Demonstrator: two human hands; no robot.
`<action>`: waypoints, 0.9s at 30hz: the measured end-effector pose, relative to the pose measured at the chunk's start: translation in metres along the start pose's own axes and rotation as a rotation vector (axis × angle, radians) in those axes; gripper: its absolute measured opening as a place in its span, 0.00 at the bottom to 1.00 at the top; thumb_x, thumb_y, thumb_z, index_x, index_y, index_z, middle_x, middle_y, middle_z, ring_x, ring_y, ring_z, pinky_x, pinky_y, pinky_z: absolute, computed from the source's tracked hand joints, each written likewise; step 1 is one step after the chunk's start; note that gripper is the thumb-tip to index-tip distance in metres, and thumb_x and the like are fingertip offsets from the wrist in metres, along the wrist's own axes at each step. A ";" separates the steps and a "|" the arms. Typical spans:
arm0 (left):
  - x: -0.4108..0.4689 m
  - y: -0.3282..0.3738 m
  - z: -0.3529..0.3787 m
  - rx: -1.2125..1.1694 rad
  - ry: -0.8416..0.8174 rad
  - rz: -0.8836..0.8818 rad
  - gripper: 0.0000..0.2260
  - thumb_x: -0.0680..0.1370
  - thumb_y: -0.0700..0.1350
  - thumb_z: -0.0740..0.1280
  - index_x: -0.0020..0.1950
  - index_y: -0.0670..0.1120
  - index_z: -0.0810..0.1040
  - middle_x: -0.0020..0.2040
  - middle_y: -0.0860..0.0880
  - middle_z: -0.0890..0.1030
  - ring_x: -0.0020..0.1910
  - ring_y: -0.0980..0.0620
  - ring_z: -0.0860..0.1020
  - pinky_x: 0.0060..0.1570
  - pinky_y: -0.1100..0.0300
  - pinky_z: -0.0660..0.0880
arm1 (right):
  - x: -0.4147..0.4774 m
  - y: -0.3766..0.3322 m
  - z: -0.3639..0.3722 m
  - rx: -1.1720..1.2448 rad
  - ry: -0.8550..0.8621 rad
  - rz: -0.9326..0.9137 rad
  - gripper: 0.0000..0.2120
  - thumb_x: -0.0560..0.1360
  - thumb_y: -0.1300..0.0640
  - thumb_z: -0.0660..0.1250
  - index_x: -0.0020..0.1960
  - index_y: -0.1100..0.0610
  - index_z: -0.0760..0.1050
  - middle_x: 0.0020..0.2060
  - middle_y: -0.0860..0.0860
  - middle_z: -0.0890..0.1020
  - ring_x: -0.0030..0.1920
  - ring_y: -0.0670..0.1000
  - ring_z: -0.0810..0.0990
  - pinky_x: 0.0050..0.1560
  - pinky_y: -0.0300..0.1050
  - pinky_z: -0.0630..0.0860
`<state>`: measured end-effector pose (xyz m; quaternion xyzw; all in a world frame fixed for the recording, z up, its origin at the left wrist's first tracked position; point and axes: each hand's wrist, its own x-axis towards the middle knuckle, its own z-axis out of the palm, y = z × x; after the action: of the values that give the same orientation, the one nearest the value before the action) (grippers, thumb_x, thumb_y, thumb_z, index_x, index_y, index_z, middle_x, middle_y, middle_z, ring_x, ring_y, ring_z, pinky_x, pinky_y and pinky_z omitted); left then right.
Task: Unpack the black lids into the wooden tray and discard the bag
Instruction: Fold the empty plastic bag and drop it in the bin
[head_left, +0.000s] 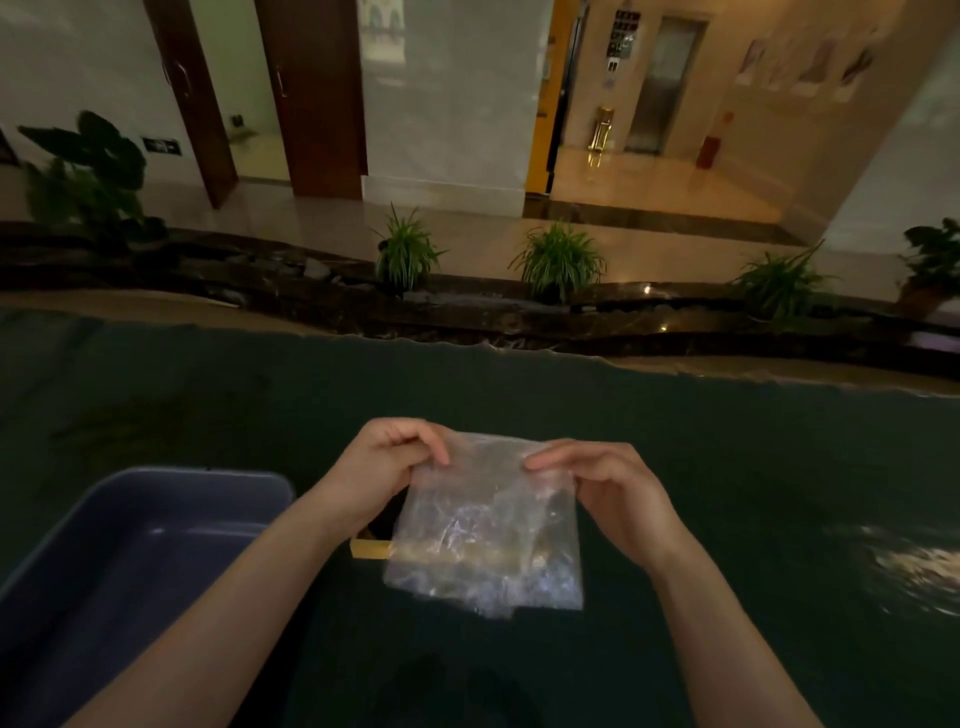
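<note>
A clear crinkled plastic bag (488, 530) hangs in front of me over the dark green table. My left hand (387, 467) pinches its top left corner and my right hand (608, 483) pinches its top right corner. Behind the bag lies the wooden tray (370, 548); only a pale corner of it shows past the bag's left edge, with something dark inside. I cannot make out any black lids through the plastic.
A blue plastic tub (130, 561) stands at the near left, close to my left forearm. The dark green table cloth (727, 441) covers the table, wrinkled at the right. Beyond the far edge stand potted plants (558, 260) along a dark ledge.
</note>
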<state>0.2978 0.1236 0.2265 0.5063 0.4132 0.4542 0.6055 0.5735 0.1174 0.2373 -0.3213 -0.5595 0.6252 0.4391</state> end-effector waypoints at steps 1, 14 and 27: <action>0.000 0.000 0.000 -0.003 0.005 0.019 0.15 0.81 0.31 0.62 0.42 0.42 0.85 0.54 0.43 0.87 0.54 0.43 0.86 0.46 0.56 0.83 | -0.001 0.000 0.003 -0.012 0.019 0.000 0.16 0.77 0.62 0.60 0.49 0.64 0.87 0.53 0.62 0.86 0.57 0.61 0.83 0.59 0.53 0.79; -0.014 -0.011 0.013 0.117 0.014 -0.092 0.12 0.76 0.42 0.75 0.58 0.52 0.85 0.55 0.46 0.88 0.55 0.45 0.87 0.53 0.49 0.84 | -0.008 0.011 0.017 -0.100 0.252 -0.017 0.38 0.72 0.53 0.79 0.76 0.45 0.65 0.56 0.53 0.87 0.57 0.54 0.86 0.54 0.48 0.84; -0.003 -0.040 0.063 0.163 -0.259 -0.161 0.32 0.63 0.58 0.82 0.64 0.60 0.73 0.57 0.54 0.87 0.54 0.57 0.86 0.46 0.62 0.83 | -0.100 0.042 0.016 -0.245 0.615 0.042 0.04 0.76 0.60 0.76 0.45 0.52 0.86 0.36 0.50 0.85 0.37 0.46 0.82 0.41 0.39 0.78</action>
<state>0.3624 0.1028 0.1962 0.5733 0.4066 0.3001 0.6449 0.5922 0.0207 0.1893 -0.5570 -0.4650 0.4361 0.5324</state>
